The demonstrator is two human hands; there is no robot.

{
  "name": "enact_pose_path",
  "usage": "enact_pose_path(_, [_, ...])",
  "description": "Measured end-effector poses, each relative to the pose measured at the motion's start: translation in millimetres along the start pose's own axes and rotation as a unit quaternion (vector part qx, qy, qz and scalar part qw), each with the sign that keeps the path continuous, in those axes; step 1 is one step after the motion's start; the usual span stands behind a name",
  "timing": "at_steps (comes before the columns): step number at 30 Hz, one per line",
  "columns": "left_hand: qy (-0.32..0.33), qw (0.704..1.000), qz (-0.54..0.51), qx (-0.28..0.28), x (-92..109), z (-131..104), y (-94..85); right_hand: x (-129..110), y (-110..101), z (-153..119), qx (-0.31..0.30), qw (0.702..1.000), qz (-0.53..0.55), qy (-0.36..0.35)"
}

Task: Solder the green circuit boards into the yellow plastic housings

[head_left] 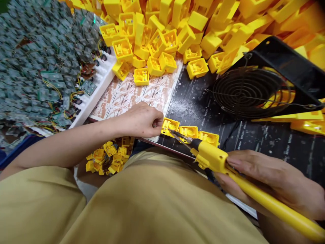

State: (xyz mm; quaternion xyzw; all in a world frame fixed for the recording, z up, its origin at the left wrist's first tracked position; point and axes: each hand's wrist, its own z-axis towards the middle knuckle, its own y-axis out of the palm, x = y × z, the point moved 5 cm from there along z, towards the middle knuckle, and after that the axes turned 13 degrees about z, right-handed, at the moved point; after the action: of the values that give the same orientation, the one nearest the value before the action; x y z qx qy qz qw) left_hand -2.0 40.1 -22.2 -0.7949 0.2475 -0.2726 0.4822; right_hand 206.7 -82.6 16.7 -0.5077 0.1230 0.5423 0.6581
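Observation:
Three small yellow housings stand in a row along the bench's front edge: the left one, the middle one and the right one. My left hand is closed at the left housing, its fingertips curled; whatever they pinch is hidden. In my right hand is a yellow soldering tool, its handle running to the lower right. The tool's metal tip reaches over the left housing and passes above the middle one.
Many yellow housings are heaped at the back. A black fan with a wire guard stands at the right. Wired circuit boards fill a white foam tray at the left. Below the bench edge lie more yellow parts.

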Motion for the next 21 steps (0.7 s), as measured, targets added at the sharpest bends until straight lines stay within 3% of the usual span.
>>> enact_pose_path(10, [0.001, 0.999, 0.017, -0.036, 4, 7, -5.2, -10, 9, 20, -0.065, 0.994, -0.059, -0.059])
enact_pose_path(21, [0.029, 0.996, 0.078, -0.042, 9, 8, -12.1, -3, -12, 5, -0.050, 0.997, -0.059, -0.013])
